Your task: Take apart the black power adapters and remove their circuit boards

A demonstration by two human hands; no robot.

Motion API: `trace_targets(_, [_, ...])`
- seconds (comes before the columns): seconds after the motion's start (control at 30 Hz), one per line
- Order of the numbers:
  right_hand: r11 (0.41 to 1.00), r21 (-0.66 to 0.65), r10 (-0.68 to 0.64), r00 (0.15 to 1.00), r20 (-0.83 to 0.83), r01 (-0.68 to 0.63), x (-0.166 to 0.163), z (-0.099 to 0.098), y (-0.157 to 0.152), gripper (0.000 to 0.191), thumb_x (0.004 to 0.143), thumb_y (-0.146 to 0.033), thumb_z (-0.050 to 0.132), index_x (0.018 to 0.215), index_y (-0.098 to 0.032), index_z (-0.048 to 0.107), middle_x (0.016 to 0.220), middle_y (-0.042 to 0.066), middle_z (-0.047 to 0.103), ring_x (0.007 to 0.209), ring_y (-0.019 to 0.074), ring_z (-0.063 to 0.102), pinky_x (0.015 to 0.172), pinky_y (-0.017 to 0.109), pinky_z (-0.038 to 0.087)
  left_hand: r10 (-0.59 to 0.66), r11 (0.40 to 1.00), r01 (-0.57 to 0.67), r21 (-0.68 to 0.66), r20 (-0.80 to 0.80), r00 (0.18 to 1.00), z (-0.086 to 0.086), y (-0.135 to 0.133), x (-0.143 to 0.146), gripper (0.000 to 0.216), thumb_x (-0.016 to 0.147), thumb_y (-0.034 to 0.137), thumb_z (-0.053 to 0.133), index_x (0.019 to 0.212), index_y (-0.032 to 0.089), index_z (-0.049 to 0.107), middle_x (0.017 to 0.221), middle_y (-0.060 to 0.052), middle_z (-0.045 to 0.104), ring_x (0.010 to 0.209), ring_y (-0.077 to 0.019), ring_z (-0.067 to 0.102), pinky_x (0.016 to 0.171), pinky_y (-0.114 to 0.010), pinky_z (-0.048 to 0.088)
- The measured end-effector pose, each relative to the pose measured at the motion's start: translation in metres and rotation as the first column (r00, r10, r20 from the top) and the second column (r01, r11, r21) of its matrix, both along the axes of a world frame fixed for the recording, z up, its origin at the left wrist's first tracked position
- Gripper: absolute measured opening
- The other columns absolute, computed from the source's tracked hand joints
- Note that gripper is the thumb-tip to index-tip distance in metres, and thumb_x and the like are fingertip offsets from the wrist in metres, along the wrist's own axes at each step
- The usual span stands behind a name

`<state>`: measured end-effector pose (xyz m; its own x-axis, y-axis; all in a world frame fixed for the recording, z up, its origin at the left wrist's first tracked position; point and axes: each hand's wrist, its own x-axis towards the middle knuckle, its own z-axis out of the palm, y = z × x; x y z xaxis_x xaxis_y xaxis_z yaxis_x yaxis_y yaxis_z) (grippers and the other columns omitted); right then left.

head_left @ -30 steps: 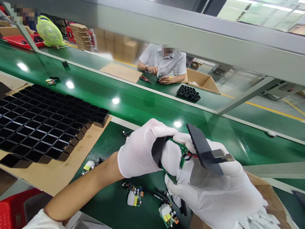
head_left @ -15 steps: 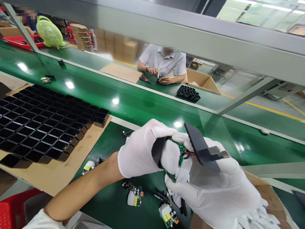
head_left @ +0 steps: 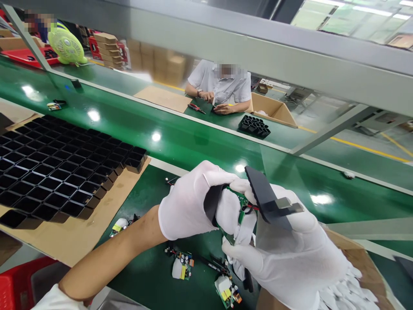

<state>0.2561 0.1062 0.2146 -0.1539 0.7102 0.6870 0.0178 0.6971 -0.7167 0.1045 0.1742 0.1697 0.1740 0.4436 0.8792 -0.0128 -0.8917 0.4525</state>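
Both my hands wear white gloves and meet above the green bench. My left hand is closed round a green circuit board with a black strip across it. My right hand grips a black plug cover with a metal prong sticking out; red and black wires run from the board to the cover. Below my hands, several small circuit boards lie loose on the bench.
A large black compartment tray rests on cardboard at the left. Across the green conveyor a person in a white shirt works by a cardboard box and a small black tray. A green fan stands far left.
My hands and the plug cover have shifted slightly left. A small part on the conveyor at the far left has travelled further left.
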Motion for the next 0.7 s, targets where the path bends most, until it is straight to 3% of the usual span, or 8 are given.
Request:
trace_targets(0.17, [0.998, 0.032, -0.052, 0.998, 0.021, 0.051, 0.0021, -0.0029, 0.0014, 0.079, 0.071, -0.011, 0.098, 0.139, -0.043, 0.072, 0.121, -0.003, 0.076, 0.105, 0.028, 0.075, 0.092, 0.043, 0.067, -0.01, 1.0, 0.009, 0.027, 0.008, 1.0, 0.002, 0.0007, -0.0001, 0.046, 0.088, 0.02, 0.08, 0.127, 0.024, 0.057, 0.105, -0.004, 0.071, 0.091, -0.0175, 0.073, 0.079, -0.03, 0.064])
trace_targets(0.37, [0.999, 0.033, 0.033, 0.999, -0.017, -0.033, -0.0033, 0.0011, 0.0048, 0.079, 0.073, -0.002, 0.092, 0.139, -0.04, 0.073, 0.117, -0.006, 0.075, 0.092, 0.0204, 0.075, 0.102, 0.037, 0.065, -0.006, 1.0, 0.005, 0.031, 0.011, 1.0, 0.0023, 0.0008, 0.0004, 0.042, 0.089, 0.02, 0.08, 0.125, 0.02, 0.058, 0.104, -0.005, 0.07, 0.092, -0.0164, 0.073, 0.081, -0.029, 0.064])
trace_targets(0.53, [0.999, 0.041, 0.008, 1.0, 0.0, -0.008, -0.0017, -0.0018, 0.0063, 0.081, 0.072, -0.005, 0.093, 0.14, -0.044, 0.071, 0.117, -0.005, 0.075, 0.098, 0.0241, 0.075, 0.101, 0.041, 0.066, -0.01, 0.999, 0.01, 0.034, 0.012, 1.0, 0.0027, 0.001, 0.0006, 0.041, 0.09, 0.018, 0.079, 0.125, 0.021, 0.059, 0.104, -0.004, 0.071, 0.091, -0.0157, 0.072, 0.082, -0.028, 0.065])
trace_targets(0.7, [0.999, 0.027, 0.035, 0.999, 0.001, -0.035, 0.0008, -0.0037, 0.0044, 0.081, 0.075, -0.005, 0.091, 0.143, -0.043, 0.069, 0.115, -0.002, 0.075, 0.09, 0.024, 0.075, 0.101, 0.043, 0.066, -0.015, 0.999, 0.015, 0.041, 0.019, 1.0, 0.0007, 0.0009, 0.0004, 0.04, 0.09, 0.019, 0.078, 0.125, 0.02, 0.059, 0.105, -0.005, 0.07, 0.093, -0.0157, 0.073, 0.083, -0.028, 0.065])
